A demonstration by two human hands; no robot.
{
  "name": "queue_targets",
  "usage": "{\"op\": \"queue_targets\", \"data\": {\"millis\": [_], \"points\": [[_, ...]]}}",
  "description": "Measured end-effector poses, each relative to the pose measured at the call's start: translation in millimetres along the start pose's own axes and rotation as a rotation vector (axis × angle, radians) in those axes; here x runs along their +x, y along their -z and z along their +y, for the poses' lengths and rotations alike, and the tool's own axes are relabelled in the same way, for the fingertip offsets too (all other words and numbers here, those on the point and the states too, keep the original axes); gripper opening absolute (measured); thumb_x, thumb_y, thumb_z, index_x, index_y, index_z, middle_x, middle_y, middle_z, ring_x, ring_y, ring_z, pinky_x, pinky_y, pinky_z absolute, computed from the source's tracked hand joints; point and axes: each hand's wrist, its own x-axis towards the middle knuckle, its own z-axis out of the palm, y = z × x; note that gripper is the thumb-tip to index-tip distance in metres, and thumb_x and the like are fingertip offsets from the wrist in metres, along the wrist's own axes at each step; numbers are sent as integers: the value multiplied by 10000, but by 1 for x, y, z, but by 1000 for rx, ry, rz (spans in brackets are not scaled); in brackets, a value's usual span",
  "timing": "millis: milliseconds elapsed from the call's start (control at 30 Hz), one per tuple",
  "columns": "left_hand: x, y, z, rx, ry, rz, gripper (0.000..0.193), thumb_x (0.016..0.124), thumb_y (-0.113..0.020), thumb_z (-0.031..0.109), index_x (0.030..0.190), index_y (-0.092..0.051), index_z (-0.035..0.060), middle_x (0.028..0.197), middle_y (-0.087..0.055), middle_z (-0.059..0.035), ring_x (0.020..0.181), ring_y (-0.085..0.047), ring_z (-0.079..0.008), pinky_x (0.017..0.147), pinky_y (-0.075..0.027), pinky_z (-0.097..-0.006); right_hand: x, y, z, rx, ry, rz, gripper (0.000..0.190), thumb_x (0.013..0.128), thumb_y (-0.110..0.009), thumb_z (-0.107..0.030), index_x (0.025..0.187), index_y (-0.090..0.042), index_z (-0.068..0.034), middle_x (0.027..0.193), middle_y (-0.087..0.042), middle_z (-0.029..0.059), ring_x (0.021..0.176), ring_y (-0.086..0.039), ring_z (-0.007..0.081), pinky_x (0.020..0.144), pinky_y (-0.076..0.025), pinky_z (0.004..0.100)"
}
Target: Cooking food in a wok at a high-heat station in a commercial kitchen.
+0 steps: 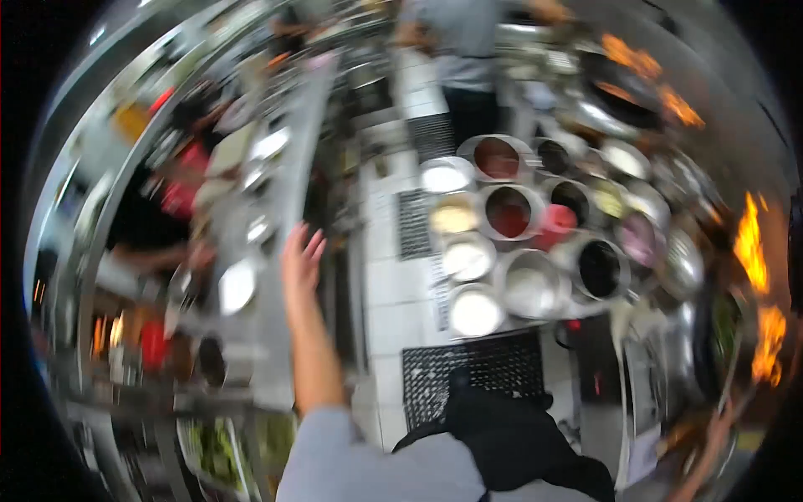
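Observation:
My left hand (303, 260) is raised beside the edge of the steel counter (279, 307), fingers apart, nothing held. At the lower right rim, blurred, my right hand (719, 427) grips a long-handled metal utensil (731, 370). That handle runs up to a wok (702, 351) with green food inside, and flames (768, 345) rise behind it. Which kind of utensil it is, I cannot tell. Between my arms stands a group of round metal pots (536, 285) with white, red, yellow and dark contents. Motion blur hides fine detail.
Ahead, a co-worker in grey (467, 50) stands near another flaming wok (618, 88). A person in black (144, 219) reaches over the counter's far side, where white plates (238, 287) lie. Black perforated mats (477, 370) cover parts of the white tiled floor (392, 282). Greens fill a container (213, 448).

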Motion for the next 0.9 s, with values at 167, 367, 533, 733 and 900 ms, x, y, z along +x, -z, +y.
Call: {"op": "queue_targets", "data": {"millis": [167, 367, 533, 733, 900], "points": [[-178, -194, -64, 543, 4, -570, 474, 945, -616, 216, 1335, -529, -40, 1380, -543, -107, 1158, -583, -208, 933, -477, -323, 5, -17, -183, 206, -28, 69, 472, 804, -539, -16, 1269, -602, -67, 1089, -684, 184, 1026, -652, 222, 902, -482, 327], [-385, -407, -179, 714, -452, -1522, 514, 750, -788, 97, 1244, -644, 82, 1358, -550, -174, 1260, -508, -331, 1063, -380, -401, -48, 42, -119, 60, -58, 67, 498, 826, -539, -75, 1312, -587, -172, 1114, -648, 236, 1004, -631, 412, 881, -502, 434], [-520, -547, -325, 541, -857, -1746, 373, 835, -718, 164, 1136, -576, -5, 1104, -586, -199, 1033, -523, -414, 864, -428, -501, -39, 75, -97, -175, -334, -34, 531, 852, -566, -49, 1374, -529, -138, 1150, -643, 226, 1002, -636, 395, 890, -504, 417], [-544, -539, -273, 582, -871, -1752, 167, 859, -662, 148, 845, -538, 37, 818, -505, -160, 790, -483, -378, 698, -385, -481, -48, 170, -34, 408, -151, -371, 547, 857, -585, -29, 1396, -502, -60, 1222, -655, 113, 1024, -641, 219, 892, -496, 340], [-555, -549, -339, 551, -882, -1734, 161, 882, -636, 186, 855, -550, 53, 835, -513, -146, 822, -497, -365, 709, -398, -493, -7, 101, 9, 52, 191, -50, 562, 854, -603, -89, 1405, -511, -156, 1092, -691, 124, 841, -657, 254, 767, -509, 398]]}}
